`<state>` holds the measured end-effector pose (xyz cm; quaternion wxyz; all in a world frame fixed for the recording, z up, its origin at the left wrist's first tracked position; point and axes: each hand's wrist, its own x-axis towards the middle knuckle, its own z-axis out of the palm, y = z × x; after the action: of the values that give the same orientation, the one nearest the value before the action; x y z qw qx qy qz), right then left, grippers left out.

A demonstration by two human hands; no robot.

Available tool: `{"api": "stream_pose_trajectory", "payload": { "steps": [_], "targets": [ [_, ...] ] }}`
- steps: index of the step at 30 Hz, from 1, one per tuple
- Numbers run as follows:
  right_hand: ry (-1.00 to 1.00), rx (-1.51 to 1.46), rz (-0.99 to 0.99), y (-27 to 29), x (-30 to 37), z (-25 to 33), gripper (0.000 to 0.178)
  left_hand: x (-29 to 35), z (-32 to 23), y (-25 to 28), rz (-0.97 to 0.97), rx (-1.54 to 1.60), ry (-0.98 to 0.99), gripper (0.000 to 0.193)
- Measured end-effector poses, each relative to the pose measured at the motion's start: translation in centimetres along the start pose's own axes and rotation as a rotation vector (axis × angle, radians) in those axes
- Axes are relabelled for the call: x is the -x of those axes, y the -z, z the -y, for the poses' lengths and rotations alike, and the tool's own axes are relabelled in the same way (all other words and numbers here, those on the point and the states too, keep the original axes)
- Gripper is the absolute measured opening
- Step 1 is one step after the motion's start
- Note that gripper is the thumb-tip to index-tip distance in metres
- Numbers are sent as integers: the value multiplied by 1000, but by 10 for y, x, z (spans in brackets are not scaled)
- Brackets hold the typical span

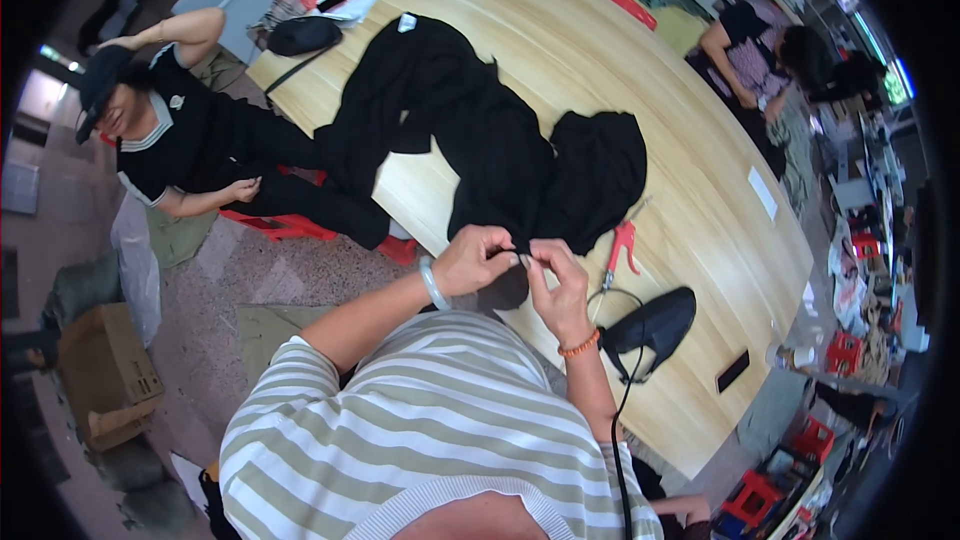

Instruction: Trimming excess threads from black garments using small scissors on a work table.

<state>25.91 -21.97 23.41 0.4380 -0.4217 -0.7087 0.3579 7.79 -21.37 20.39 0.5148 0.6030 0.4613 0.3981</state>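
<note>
Black garments (490, 145) lie bunched across the wooden table (700, 190) in front of me. At their near edge my left hand (477, 260) and my right hand (560, 285) meet, thumbs and forefingers pinched close together. Between the fingertips is a bit of the black cloth; any finer detail there is too small to make out. A pale bangle circles my left wrist, an orange bead bracelet my right. Just right of my right hand lies a red air blow gun (621, 246) with a thin metal nozzle and a black hose.
A black pouch (652, 332) and a phone (733, 371) lie on the table to the right. At left a person (180, 130) in black sits on a red stool (275, 225). Another person (750, 70) works at the far right. A cardboard box (108, 370) stands on the floor.
</note>
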Motion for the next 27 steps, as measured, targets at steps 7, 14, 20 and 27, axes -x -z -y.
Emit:
{"api": "stream_pose_trajectory", "payload": {
  "steps": [7, 14, 20, 27],
  "targets": [
    [109, 133, 69, 5, 14, -6, 17, 9, 8, -9, 97, -26, 59, 9],
    [-9, 23, 168, 11, 18, 1, 16, 19, -29, -1, -8, 16, -94, 42],
    [40, 28, 53, 3, 14, 7, 15, 15, -6, 12, 141, 101, -79, 16],
    [102, 38, -8, 0, 12, 4, 13, 14, -5, 13, 180, 484, 138, 13]
  ]
}}
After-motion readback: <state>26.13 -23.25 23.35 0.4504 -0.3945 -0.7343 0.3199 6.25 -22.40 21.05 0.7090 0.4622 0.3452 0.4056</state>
